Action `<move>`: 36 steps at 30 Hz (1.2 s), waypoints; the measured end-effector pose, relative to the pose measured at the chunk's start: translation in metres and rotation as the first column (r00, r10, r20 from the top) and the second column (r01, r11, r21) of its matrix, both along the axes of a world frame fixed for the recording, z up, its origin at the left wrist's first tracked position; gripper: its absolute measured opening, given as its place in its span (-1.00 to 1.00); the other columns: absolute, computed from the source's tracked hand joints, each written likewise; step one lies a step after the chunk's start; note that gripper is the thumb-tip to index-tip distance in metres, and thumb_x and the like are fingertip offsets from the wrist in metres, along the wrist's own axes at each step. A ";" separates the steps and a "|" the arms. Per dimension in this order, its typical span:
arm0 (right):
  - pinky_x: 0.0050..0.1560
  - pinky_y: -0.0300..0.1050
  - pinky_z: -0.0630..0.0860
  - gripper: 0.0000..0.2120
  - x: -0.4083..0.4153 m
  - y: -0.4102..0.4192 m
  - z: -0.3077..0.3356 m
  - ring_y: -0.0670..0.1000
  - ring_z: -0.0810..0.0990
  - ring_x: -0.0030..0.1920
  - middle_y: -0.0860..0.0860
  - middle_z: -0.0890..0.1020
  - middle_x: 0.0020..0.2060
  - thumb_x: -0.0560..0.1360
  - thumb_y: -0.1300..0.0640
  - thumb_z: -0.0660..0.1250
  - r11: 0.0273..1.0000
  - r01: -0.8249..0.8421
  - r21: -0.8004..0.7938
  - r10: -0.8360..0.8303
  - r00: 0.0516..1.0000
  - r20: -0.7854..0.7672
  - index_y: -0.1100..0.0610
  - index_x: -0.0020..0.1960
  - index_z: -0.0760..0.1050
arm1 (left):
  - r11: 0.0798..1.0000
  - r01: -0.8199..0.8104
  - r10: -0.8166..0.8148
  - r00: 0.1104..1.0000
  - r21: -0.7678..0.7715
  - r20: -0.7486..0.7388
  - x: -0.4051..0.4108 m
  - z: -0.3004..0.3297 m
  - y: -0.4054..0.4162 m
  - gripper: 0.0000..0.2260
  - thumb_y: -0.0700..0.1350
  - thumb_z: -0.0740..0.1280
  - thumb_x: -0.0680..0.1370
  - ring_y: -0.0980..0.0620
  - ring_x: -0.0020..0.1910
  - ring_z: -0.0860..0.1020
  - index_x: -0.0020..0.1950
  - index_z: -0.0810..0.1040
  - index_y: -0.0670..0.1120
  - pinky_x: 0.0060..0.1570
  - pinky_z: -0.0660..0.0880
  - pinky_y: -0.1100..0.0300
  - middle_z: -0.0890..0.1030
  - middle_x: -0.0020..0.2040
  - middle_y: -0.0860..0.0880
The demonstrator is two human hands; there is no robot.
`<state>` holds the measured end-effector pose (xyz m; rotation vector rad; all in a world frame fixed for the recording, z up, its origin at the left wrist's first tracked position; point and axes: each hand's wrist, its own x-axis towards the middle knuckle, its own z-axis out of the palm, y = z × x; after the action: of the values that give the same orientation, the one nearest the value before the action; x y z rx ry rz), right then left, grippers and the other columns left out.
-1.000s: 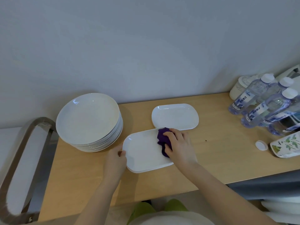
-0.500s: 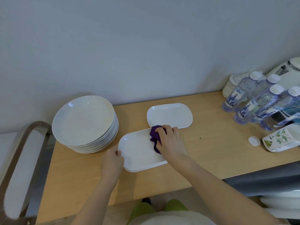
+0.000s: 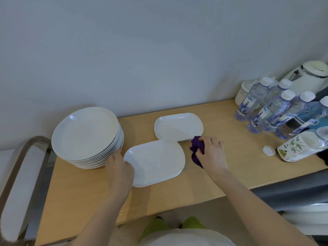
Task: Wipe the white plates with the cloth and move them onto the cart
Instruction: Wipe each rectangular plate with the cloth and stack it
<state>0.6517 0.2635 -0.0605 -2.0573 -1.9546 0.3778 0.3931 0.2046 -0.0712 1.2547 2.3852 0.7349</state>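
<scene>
White and glossy, the near plate is a rounded oblong lying flat on the wooden counter, its long axis running left to right and tilted slightly, the right end farther away. The left hand holds its left rim, grip curled over the edge. Just right of it, the right hand clutches a bunched purple cloth, off the plate. A second plate lies behind; a round stack stands left.
</scene>
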 end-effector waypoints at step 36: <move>-0.20 -0.06 0.39 -0.58 0.006 0.138 -0.047 0.14 0.55 0.10 0.09 0.54 0.16 0.62 -0.04 0.12 0.933 0.132 -0.334 -0.075 0.981 0.178 0.20 0.35 0.19 | 0.881 0.280 -0.298 0.954 -0.382 0.011 0.051 -0.019 0.176 -0.80 -0.06 0.22 0.60 -0.03 -0.13 0.43 0.14 0.46 -0.14 -0.18 0.37 0.14 0.48 -0.06 -0.04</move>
<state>0.6580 0.4015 -0.1073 -2.4708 -1.9726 0.5821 0.4441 0.3810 -0.0902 1.4186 2.1632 0.1401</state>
